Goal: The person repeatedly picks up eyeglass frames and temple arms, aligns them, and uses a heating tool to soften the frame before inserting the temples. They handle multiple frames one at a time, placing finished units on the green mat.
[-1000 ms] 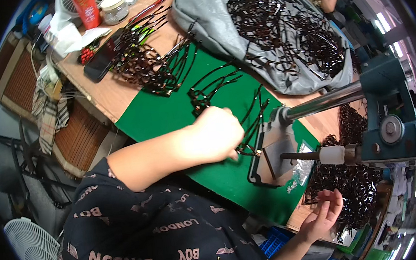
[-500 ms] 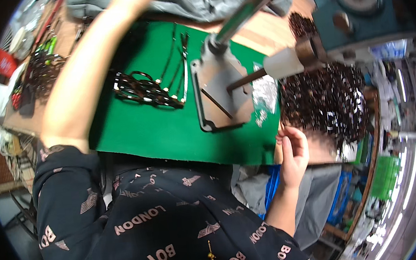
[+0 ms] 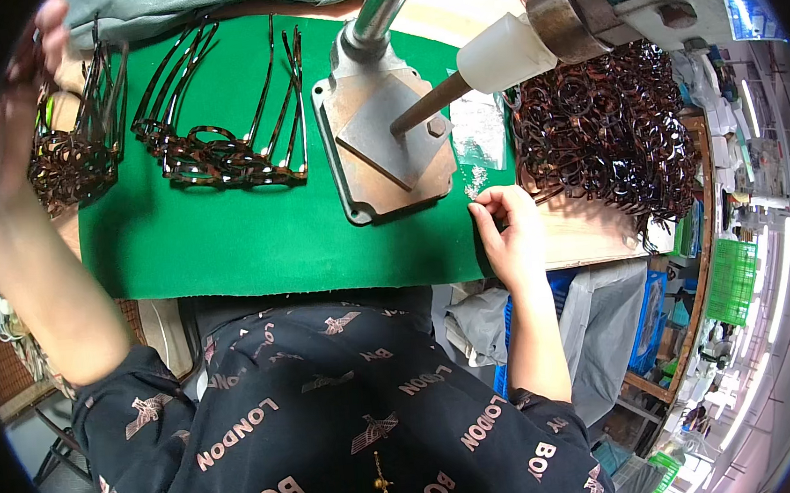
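Observation:
My left hand (image 3: 16,125) is raised at the far left, smeared by motion, beside a bunch of dark brown eyeglass frames (image 3: 78,166); whether it holds anything is unclear. My right hand (image 3: 514,236) rests at the mat's right edge. Its thumb and forefinger pinch together beside a scatter of tiny silvery pieces (image 3: 475,183); anything between the fingertips is too small to make out. Several tortoiseshell eyeglass frames (image 3: 228,158) lie on the green mat (image 3: 273,248) between my hands, their temples pointing away from me.
A bench press with a metal base (image 3: 385,135) and slanting rod (image 3: 434,100) stands right of centre. Behind the silvery pieces lies a clear plastic bag (image 3: 481,131). A large heap of brown eyeglass frames (image 3: 601,134) covers the right side. Grey cloth (image 3: 177,7) lies along the back.
My left hand has swung from the back of the table to the far left. My right hand has moved to the silvery pieces, its fingertips now together. The view has shifted too.

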Demonstrator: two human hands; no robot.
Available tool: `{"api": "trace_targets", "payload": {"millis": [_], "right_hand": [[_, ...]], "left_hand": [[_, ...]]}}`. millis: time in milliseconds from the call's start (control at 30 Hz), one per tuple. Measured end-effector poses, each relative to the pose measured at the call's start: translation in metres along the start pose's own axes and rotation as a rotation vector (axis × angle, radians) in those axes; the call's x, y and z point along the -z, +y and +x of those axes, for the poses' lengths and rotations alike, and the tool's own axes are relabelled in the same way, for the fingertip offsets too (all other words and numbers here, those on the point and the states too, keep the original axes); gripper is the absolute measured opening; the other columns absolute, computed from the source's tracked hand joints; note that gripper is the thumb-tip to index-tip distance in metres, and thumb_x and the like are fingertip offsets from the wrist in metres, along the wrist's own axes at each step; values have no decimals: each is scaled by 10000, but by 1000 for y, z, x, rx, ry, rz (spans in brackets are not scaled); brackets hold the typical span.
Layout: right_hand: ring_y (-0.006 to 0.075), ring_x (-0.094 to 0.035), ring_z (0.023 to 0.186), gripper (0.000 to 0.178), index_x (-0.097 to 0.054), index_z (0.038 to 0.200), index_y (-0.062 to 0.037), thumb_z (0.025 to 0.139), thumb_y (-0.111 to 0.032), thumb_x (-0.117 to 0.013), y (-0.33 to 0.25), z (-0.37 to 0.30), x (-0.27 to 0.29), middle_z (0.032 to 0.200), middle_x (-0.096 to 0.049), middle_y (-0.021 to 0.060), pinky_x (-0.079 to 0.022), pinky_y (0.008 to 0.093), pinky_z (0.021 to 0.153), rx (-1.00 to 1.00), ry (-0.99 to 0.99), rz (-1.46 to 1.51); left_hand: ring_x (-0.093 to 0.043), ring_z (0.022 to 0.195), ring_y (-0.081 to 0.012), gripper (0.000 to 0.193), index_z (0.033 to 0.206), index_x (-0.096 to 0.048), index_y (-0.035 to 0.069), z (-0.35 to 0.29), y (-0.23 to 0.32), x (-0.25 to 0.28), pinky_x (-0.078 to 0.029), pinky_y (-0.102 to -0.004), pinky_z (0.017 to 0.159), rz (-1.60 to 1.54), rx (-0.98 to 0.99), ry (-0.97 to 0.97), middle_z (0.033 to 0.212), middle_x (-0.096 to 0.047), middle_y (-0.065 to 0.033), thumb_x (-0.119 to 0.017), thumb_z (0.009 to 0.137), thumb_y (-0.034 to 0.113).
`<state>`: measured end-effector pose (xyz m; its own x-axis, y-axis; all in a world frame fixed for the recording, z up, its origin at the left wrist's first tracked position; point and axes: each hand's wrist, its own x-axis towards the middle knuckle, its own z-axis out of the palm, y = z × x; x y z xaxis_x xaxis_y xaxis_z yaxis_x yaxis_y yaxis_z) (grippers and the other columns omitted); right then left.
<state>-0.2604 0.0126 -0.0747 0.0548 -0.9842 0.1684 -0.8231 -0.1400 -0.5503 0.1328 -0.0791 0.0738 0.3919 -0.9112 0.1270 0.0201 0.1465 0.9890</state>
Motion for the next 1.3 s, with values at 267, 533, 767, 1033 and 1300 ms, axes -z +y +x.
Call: {"api": "trace_targets", "payload": {"millis": [267,533,767,1033,1300], "right_hand": [[191,-537,703,83,-573,819,-25,768,-10,-637,14,-9,8,771,-536,85,-450,292,646,-20,-68,187],[234,-542,728,112,-583,822,-37,745,-28,-664,13,-5,7,768,-552,89,-444,323,685,90,-55,63],[248,-549,755,115,-587,820,-42,734,-29,-662,8,2,7,783,-571,95,-439,339,711,257,-63,-25],[238,-551,751,120,-585,814,-41,728,1,-658,16,-3,11,774,-563,93,-446,324,687,100,-64,129],[248,-547,743,130,-570,807,-39,726,-18,-670,9,4,11,758,-551,93,-440,335,679,116,-140,58]], "left_hand": [[-498,754,-84,615,1378,-346,69,-95,-57,-1,-421,-193,703,553,-77,-554,1072,-545,-79,-553,803,3],[-512,968,-243,482,1129,-503,16,-134,-118,28,-419,-347,852,922,-439,-305,1108,-505,-133,-719,707,105],[-469,707,-130,128,943,-507,15,-145,-131,78,-375,-231,632,359,-207,-213,820,-519,-73,-461,918,131],[-430,660,-123,503,1284,-346,-28,-125,-73,89,-334,-210,591,-123,-336,-190,988,-534,-176,-516,885,227],[-475,901,-139,710,1369,-233,-73,-112,-60,46,-335,-237,829,100,-235,-315,1012,-561,-127,-612,842,213]]}}
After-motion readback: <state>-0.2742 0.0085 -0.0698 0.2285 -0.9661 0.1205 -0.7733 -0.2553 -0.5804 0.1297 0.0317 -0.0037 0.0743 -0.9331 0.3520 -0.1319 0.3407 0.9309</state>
